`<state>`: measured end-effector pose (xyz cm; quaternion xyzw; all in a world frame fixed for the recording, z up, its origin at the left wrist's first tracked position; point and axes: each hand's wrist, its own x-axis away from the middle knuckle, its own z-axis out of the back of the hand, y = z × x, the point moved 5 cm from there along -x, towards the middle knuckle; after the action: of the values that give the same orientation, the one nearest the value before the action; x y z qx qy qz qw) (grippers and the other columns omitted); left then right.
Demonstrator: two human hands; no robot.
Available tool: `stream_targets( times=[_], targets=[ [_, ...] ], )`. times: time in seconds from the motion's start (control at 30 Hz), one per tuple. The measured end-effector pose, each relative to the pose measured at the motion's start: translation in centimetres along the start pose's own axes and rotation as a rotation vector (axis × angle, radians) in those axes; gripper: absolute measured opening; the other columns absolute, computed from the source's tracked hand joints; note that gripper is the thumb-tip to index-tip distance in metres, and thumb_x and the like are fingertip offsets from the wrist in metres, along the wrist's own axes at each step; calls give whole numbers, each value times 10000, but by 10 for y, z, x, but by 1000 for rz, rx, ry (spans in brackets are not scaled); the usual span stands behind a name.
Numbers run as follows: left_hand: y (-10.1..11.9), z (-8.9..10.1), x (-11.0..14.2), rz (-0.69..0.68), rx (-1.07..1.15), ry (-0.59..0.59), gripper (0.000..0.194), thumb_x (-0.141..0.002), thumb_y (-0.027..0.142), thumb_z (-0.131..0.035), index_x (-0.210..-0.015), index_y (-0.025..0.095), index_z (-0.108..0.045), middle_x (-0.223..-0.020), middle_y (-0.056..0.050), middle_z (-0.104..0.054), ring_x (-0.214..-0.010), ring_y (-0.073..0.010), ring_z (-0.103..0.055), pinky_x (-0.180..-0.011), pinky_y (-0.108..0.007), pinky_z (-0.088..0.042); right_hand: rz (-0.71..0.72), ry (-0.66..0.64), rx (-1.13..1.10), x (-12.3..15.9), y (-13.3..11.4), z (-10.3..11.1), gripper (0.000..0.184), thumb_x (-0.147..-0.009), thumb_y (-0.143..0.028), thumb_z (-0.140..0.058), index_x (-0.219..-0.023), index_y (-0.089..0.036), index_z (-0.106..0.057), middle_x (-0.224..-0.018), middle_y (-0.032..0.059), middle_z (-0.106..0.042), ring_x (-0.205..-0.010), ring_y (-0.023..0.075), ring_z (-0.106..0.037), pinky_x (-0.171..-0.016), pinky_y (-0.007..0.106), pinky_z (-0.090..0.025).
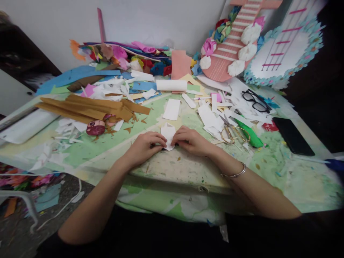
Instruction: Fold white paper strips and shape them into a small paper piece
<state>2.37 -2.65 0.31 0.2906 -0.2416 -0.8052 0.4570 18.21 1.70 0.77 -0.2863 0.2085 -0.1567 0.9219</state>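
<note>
A small piece of white crepe paper [168, 132] stands between my two hands near the table's front edge. Its left edge is pinched by my left hand [146, 145], thumb and fingers closed. My right hand [192, 141], a silver bracelet on its wrist, pinches the right edge the same way. The paper's top flares a little and its lower part is gathered. Just beyond it lies a flat white paper rectangle [171, 109], touched by neither hand.
Gold-handled scissors [228, 134], a green wrapped thing [248, 132], glasses [256, 100] and a black phone [292, 136] lie to the right. Brown crepe paper [80, 109] and white scraps spread leftward. A white roll [171, 85] lies behind. Decorated paper guitars [228, 53] lean at the back right.
</note>
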Motion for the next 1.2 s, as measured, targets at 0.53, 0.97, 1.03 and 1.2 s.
stream_targets(
  times=[0.53, 0.97, 1.03, 1.2],
  targets=[
    [2, -6, -18, 26, -97, -74, 107, -826, 189, -544, -819, 181, -650, -832, -15, -597, -782, -149, -544, -703, -260, -401, -201, 117, -186, 0, 13, -4, 209, -802, -87, -606, -992, -170, -633, -836, 15, -704, -780, 120, -644, -744, 250, -476],
    [2, -10, -16, 37, -180, -44, 67, -817, 168, -527, -808, 175, -592, -841, -17, -573, -823, -164, -530, -728, -279, -394, -298, 124, -197, -1, 20, -8, 275, -738, -84, -627, -1003, -159, -620, -762, -7, -647, -672, 98, -566, -658, 236, -440],
    [2, -11, -16, 40, -185, -44, 70, -831, 178, -518, -816, 174, -587, -845, -19, -573, -819, -163, -531, -712, -276, -392, -309, 119, -213, -1, 21, -8, 278, -736, -83, -624, -1004, -156, -622, -759, -8, -642, -669, 97, -562, -656, 237, -437],
    [2, -11, -16, 48, -177, -50, 89, -852, 200, -504, -820, 173, -583, -859, -27, -576, -817, -163, -532, -699, -276, -394, -330, 126, -247, -2, 20, -7, 194, -722, -78, -627, -904, -147, -639, -741, -5, -633, -675, 98, -567, -658, 235, -439]
  ],
)
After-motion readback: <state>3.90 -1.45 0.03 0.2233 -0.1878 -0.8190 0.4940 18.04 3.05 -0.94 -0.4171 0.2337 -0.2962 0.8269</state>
